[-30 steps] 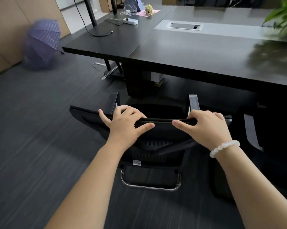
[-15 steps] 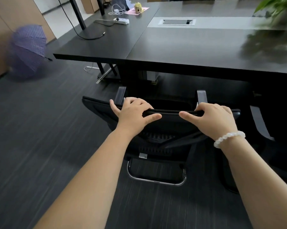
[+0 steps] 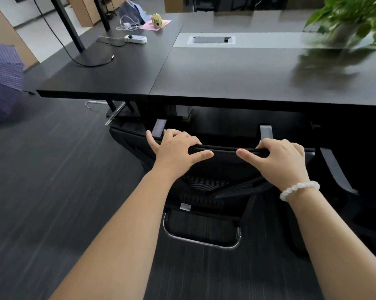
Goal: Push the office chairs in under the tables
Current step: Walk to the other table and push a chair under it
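A black mesh-backed office chair (image 3: 221,167) with grey armrests and a chrome sled base stands in front of me, its seat under the front edge of the dark table (image 3: 226,79). My left hand (image 3: 176,150) grips the top rail of the backrest left of centre, fingers over the far side, thumb on the near side. My right hand (image 3: 280,159), with a white bead bracelet on the wrist, grips the same rail to the right. The seat itself is hidden by the backrest.
A second black chair (image 3: 342,182) stands close at the right. A purple umbrella (image 3: 3,81) lies on the carpet at the left. On the table are a power strip (image 3: 135,38), cables, a blurred green plant (image 3: 351,16) and a grey cable hatch (image 3: 211,39).
The chair has rolled forward toward the table with both hands on its backrest; the table edge now sits above the armrests, and my view has moved closer.
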A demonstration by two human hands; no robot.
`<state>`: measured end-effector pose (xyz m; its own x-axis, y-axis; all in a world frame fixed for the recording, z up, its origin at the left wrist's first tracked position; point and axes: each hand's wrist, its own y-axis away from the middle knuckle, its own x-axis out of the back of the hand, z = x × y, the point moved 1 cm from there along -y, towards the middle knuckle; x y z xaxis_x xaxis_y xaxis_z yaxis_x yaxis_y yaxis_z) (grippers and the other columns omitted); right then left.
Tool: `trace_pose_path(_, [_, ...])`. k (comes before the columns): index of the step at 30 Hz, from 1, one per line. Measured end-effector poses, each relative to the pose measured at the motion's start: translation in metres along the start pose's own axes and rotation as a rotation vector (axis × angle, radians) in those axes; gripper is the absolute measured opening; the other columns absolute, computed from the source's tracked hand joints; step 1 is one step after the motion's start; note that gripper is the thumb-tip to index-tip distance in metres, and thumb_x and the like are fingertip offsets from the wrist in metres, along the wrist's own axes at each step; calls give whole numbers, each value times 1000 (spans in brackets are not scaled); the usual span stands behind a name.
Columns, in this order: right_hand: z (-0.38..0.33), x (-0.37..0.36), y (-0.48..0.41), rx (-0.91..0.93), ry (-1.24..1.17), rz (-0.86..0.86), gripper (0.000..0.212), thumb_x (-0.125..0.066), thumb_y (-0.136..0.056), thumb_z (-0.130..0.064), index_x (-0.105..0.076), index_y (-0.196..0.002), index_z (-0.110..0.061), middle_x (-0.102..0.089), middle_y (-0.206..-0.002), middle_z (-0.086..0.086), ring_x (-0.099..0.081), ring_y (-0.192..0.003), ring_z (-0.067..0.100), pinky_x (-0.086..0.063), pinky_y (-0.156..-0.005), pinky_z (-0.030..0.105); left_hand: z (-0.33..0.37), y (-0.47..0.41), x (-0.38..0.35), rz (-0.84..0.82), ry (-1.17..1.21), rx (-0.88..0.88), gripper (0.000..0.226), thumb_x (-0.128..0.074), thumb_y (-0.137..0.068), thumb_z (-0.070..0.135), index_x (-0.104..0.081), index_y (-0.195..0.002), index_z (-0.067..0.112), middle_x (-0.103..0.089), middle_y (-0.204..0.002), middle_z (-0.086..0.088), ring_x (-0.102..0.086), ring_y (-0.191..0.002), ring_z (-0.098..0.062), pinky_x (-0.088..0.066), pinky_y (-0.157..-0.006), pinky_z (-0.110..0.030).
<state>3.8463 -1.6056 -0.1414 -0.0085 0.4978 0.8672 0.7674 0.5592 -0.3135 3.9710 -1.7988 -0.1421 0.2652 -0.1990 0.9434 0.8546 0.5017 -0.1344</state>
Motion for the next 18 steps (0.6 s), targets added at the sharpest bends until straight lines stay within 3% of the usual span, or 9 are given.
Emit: trace_pose_path(18, [55,-42,-169,16,107,-7,53,-41,-75,-77,-55,-74,-26,-54,-69,-13,-48,-77,12,-20,-81,27,11,-170,-28,61,6,3,54,-40,-76,76,-65,-107,38,-49,-94,21,-33,-126,-11,16,-107,-62])
